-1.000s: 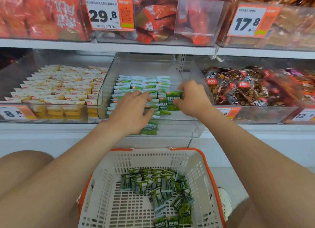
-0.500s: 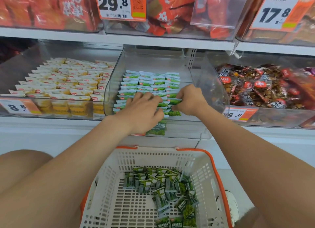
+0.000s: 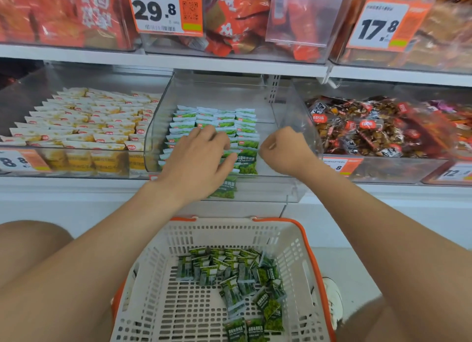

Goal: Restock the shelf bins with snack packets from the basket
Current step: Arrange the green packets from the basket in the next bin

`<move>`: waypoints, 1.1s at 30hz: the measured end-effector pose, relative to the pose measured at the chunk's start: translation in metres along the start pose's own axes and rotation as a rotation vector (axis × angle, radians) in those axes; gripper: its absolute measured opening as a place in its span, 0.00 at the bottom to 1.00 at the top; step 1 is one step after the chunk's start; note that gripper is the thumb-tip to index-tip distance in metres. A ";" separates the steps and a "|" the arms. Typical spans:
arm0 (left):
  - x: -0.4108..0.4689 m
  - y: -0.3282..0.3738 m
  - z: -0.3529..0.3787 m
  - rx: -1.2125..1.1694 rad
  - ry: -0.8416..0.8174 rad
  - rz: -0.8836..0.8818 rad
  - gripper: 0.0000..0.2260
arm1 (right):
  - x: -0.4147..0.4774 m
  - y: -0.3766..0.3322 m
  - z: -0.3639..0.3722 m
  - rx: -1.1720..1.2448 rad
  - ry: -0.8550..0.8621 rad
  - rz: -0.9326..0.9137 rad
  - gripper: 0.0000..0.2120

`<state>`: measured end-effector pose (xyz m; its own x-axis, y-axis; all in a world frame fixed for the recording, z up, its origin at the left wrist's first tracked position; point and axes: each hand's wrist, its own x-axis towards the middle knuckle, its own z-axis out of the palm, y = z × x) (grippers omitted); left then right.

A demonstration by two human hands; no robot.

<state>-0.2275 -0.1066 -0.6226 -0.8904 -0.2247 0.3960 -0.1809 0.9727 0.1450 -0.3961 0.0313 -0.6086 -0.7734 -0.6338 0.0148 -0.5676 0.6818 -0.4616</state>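
Observation:
Green snack packets (image 3: 245, 127) stand in neat rows inside the clear middle shelf bin (image 3: 286, 188). My left hand (image 3: 199, 162) lies flat on the rows with its fingers spread, pressing the packets. My right hand (image 3: 283, 150) hovers just right of the rows in a loose fist, with nothing seen in it. One green packet (image 3: 224, 188) leans against the bin's front wall below my left hand. Below, a white basket with an orange rim (image 3: 293, 242) holds several loose green packets (image 3: 237, 277).
A bin of yellow-white packets (image 3: 84, 127) sits to the left and a bin of dark brown snacks (image 3: 370, 127) to the right. Red packets (image 3: 237, 17) fill the bins on the upper shelf, behind price tags. My knees flank the basket.
My right hand has let go of the green packet it held and drawn back to the right of the rows. My left hand has slid forward over the packets. The view has moved closer.

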 end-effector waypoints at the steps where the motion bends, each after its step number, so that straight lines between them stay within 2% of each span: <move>1: -0.004 0.008 -0.005 -0.030 0.072 0.009 0.12 | -0.014 -0.004 -0.005 -0.005 0.096 -0.080 0.10; 3: -0.015 0.022 -0.012 -0.015 0.117 0.016 0.14 | -0.046 -0.015 -0.014 0.044 0.230 -0.205 0.09; 4: -0.021 0.029 -0.011 0.022 0.077 0.038 0.17 | -0.062 -0.019 -0.015 0.055 0.236 -0.229 0.08; 6: -0.034 0.037 0.001 0.098 -0.140 0.075 0.19 | -0.088 -0.022 -0.011 -0.003 0.116 -0.248 0.11; 8: -0.046 0.038 0.025 0.144 -0.426 0.047 0.18 | -0.106 -0.020 0.003 -0.167 -0.110 -0.258 0.10; 10: -0.059 0.033 0.056 0.134 -0.635 -0.007 0.15 | -0.121 -0.017 0.019 -0.363 -0.311 -0.300 0.07; 13: -0.078 0.016 0.108 0.096 -0.771 -0.092 0.11 | -0.131 -0.012 0.044 -0.501 -0.419 -0.404 0.05; 16: -0.098 -0.006 0.157 0.087 -0.869 -0.234 0.08 | -0.128 -0.007 0.070 -0.566 -0.421 -0.437 0.04; 19: -0.126 -0.023 0.200 0.030 -0.867 -0.405 0.06 | -0.121 0.001 0.095 -0.624 -0.424 -0.445 0.01; 23: -0.160 -0.023 0.251 -0.034 -0.901 -0.435 0.05 | -0.113 0.015 0.124 -0.723 -0.548 -0.440 0.11; 29: -0.193 -0.019 0.309 -0.040 -0.847 -0.476 0.20 | -0.101 0.018 0.141 -0.769 -0.586 -0.430 0.09; 33: -0.197 -0.021 0.322 -0.123 -0.827 -0.538 0.06 | -0.097 0.016 0.141 -0.763 -0.607 -0.425 0.05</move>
<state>-0.1823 -0.0646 -0.9955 -0.7218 -0.4779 -0.5006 -0.6433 0.7299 0.2309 -0.2903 0.0526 -0.7426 -0.3189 -0.8066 -0.4978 -0.9478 0.2765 0.1592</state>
